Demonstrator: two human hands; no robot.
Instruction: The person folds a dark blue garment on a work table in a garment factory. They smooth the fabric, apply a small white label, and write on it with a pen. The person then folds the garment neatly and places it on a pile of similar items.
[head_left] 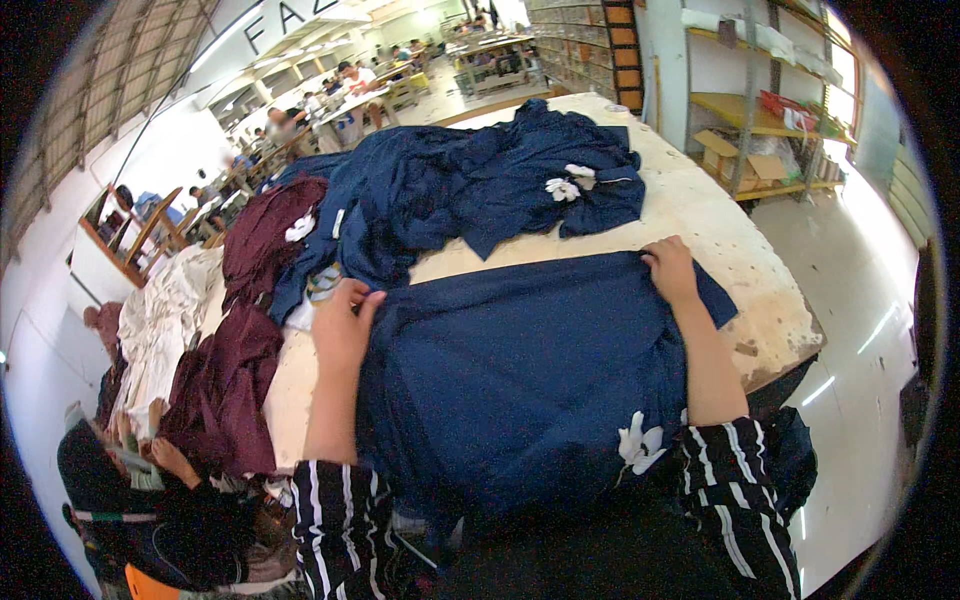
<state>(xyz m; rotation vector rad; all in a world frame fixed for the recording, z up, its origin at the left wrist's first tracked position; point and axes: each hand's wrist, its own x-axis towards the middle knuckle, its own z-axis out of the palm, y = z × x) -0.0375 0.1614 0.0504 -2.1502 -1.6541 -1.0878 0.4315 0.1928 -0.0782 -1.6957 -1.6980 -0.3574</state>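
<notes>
A navy blue garment (520, 350) with a white flower motif (640, 443) near its lower right lies spread before me, its near part hanging over the table edge toward my lap. My left hand (345, 318) is closed at its far left corner, fingertips pinching the cloth. At the far right corner my right hand (671, 270) grips the same edge between thumb and fingers. A navy flap sticks out beyond my right wrist. Just past the spread cloth lies a heaped pile of navy garments (430, 190) with white flower patches.
Maroon cloth (235, 370) and cream cloth (165, 320) lie along the left of the pale worn table (755, 290). A co-worker (150, 500) sits at the lower left, hands near the cloth. Shelves (750, 110) with a cardboard box stand at the right; several people work farther back.
</notes>
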